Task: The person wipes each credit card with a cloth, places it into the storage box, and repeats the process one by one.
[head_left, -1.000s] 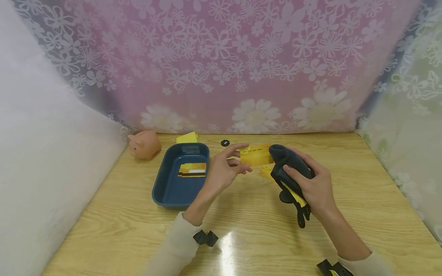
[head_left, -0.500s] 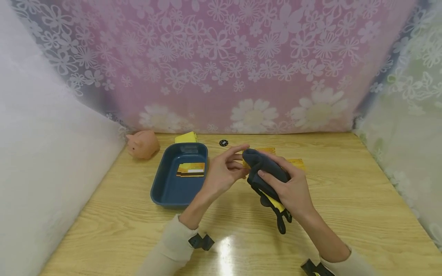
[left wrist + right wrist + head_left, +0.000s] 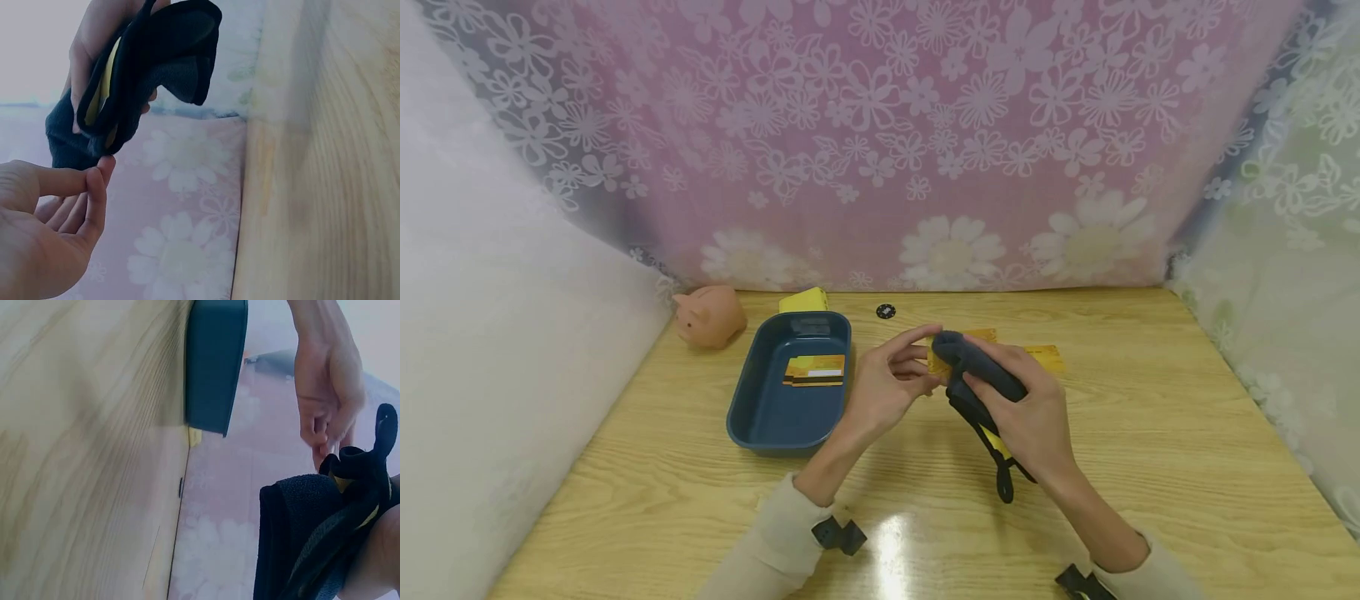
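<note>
Over on the left, near the far edge of the table [image 3: 1165, 450], sits a little orange-pink piggy bank [image 3: 710, 317]. Next to it is a blue tray [image 3: 771, 417]. Gold bank cards [image 3: 816, 367] lie flat inside it, toward its right side, one partly over another. A yellow thing [image 3: 803, 301] pokes out just past the tray's far end. A small round black chip [image 3: 886, 311] lies flat a bit to the right, on the far part of the table.

Then comes the person's left hand [image 3: 880, 383]. Its thumb and finger are nearly together, pinching a gold card [image 3: 936, 363] right by the left end of a dark blue pouch [image 3: 981, 371]. I can't tell if the card goes inside. The pouch is up off the table, tilted, with something yellow [image 3: 996, 443] showing at its near side and a black loop [image 3: 1004, 483] hanging down. The right hand [image 3: 1033, 408] is wrapped around the pouch, holding it from the right. Past that hand, another gold card [image 3: 1047, 358] peeks out.
</note>
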`<state>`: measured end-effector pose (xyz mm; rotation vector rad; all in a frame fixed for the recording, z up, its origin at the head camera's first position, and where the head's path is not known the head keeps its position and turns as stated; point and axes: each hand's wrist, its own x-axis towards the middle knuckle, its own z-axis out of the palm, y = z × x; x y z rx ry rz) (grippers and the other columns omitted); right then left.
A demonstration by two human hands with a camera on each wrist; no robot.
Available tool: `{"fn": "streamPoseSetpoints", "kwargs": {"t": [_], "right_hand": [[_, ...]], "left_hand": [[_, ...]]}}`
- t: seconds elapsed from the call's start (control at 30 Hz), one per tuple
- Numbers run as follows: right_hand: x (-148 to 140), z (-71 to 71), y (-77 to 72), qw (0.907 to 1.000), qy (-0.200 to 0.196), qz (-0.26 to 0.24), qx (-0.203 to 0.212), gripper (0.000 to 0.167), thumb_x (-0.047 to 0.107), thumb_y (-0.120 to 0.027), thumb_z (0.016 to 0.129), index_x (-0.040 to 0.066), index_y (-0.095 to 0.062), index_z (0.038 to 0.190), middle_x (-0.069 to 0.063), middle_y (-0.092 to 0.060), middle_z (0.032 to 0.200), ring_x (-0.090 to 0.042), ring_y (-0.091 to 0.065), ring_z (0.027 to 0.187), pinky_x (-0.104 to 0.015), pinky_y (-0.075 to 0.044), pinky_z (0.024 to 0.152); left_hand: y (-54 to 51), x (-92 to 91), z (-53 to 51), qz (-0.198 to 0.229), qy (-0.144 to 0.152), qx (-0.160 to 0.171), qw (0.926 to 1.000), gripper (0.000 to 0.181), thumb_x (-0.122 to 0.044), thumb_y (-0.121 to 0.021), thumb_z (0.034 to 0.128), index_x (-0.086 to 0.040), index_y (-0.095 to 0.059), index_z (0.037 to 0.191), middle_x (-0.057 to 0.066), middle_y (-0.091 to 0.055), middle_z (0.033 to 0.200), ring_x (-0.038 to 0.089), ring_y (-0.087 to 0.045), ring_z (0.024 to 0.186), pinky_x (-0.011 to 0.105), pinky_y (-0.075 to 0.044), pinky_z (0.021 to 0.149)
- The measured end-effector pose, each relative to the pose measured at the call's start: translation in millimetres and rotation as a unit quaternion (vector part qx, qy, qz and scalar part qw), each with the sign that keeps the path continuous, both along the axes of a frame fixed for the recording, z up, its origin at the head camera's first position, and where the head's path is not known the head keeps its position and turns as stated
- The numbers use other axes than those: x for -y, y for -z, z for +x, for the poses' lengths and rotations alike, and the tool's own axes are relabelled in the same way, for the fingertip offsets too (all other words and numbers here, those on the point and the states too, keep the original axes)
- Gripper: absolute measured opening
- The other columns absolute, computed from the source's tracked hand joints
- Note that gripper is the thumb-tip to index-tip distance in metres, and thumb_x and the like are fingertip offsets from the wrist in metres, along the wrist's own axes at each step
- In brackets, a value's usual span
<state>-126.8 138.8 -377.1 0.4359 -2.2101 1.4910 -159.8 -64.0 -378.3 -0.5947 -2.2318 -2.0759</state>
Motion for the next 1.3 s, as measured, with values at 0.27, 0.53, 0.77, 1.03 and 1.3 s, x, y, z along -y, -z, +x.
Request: {"fn": "streamPoseSetpoints", "kwargs": {"t": [0.27, 0.53, 0.77, 1.03, 1.3], "right_hand": [[-22.3, -5.3, 4.3, 0.9987, 0.044, -0.009, 0.025, 0.049, 0.009, -0.080, 0.093, 0.030, -0.071, 0.136, 0.002, -0.071, 0.123, -0.005, -0.064, 0.111, -0.011, -0.054, 0.087], [-49.6, -8.3, 8.2, 0.9910, 0.121, 0.001, 0.056, 0.048, 0.014, -0.081, 0.093, 0.030, -0.071, 0.137, 0.000, -0.069, 0.122, 0.003, -0.062, 0.102, -0.008, -0.053, 0.077], [-51.4, -6.4, -0.2, 0.9946, 0.085, -0.014, 0.058, 0.047, 0.018, -0.078, 0.096, 0.030, -0.069, 0.140, 0.005, -0.068, 0.123, -0.005, -0.065, 0.107, -0.012, -0.057, 0.079], [-24.3, -4.2, -1.2, 0.9976, -0.003, -0.047, 0.051, 0.047, 0.012, -0.077, 0.096, 0.025, -0.069, 0.140, 0.002, -0.068, 0.127, -0.011, -0.066, 0.113, -0.019, -0.060, 0.086], [6.0, -4.2, 2.8, 0.9976, -0.050, -0.030, 0.037, 0.049, 0.006, -0.079, 0.093, 0.026, -0.070, 0.138, 0.001, -0.069, 0.123, -0.016, -0.065, 0.109, -0.021, -0.060, 0.084]], "left_hand": [[1.9, 5.1, -1.5, 0.039, 0.025, 0.025, 0.9986, 0.059, 0.008, -0.074, 0.0910, -0.018, -0.064, 0.143, 0.015, -0.073, 0.114, 0.034, -0.072, 0.088, 0.050, -0.064, 0.079], [3.2, 9.1, -3.7, 0.059, 0.023, 0.066, 0.9958, 0.062, 0.012, -0.074, 0.0892, -0.019, -0.066, 0.142, 0.014, -0.071, 0.116, 0.025, -0.074, 0.088, 0.043, -0.065, 0.080], [3.3, 10.9, -7.6, 0.063, 0.030, 0.077, 0.9946, 0.063, 0.015, -0.070, 0.0907, -0.018, -0.063, 0.145, 0.010, -0.071, 0.108, 0.023, -0.073, 0.083, 0.044, -0.065, 0.084], [2.3, 7.5, -11.0, 0.022, 0.020, 0.053, 0.9982, 0.062, 0.012, -0.071, 0.0910, -0.015, -0.063, 0.145, 0.007, -0.073, 0.108, 0.014, -0.071, 0.080, 0.048, -0.065, 0.080], [5.4, 6.8, -11.9, -0.010, 0.010, 0.043, 0.9990, 0.061, 0.006, -0.073, 0.0912, -0.018, -0.063, 0.146, 0.012, -0.076, 0.118, 0.021, -0.077, 0.091, 0.039, -0.065, 0.075]]}}
